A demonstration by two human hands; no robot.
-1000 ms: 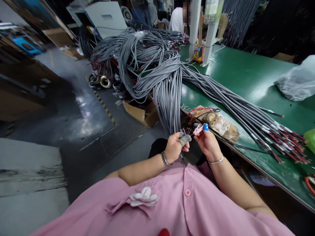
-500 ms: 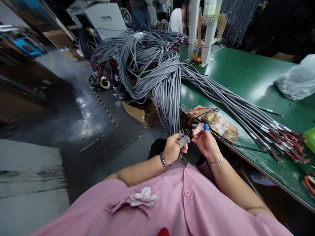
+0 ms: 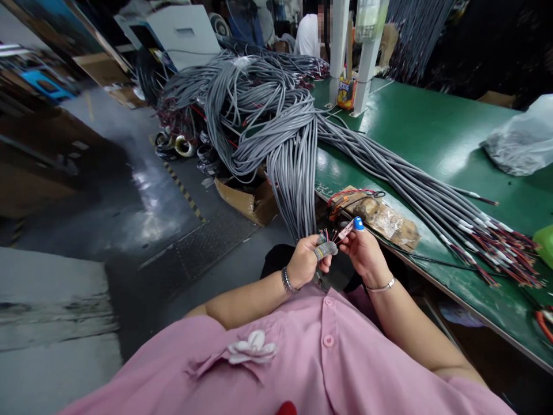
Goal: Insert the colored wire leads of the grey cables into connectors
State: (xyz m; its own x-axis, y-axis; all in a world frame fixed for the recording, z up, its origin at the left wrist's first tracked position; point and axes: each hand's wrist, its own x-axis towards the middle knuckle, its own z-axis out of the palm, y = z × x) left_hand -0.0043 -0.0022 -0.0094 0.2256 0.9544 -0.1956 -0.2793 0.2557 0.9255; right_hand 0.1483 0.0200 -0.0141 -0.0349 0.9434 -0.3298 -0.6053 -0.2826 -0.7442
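My left hand (image 3: pixel 306 261), with a grey cover on its thumb, is closed on the end of a cable whose thin coloured wires (image 3: pixel 325 235) fan out above the fingers. Just to the right, my right hand (image 3: pixel 363 252) pinches a small pale pink piece (image 3: pixel 346 230) beside the wire tips. Blue wrapping covers one of its fingertips. Whether a wire touches the pink piece is too small to tell. Behind the hands hangs a thick bundle of grey cables (image 3: pixel 298 173).
Grey cables with stripped ends (image 3: pixel 496 242) lie across the green table (image 3: pixel 432 138). A taped board (image 3: pixel 384 219) sits at its near edge. An open carton (image 3: pixel 244 199) stands on the floor. A plastic bag (image 3: pixel 521 144) is at right; a person (image 3: pixel 307 36) is at the back.
The pink piece has turned in my right hand and now shows narrower. Both hands have drawn slightly closer together, still closed.
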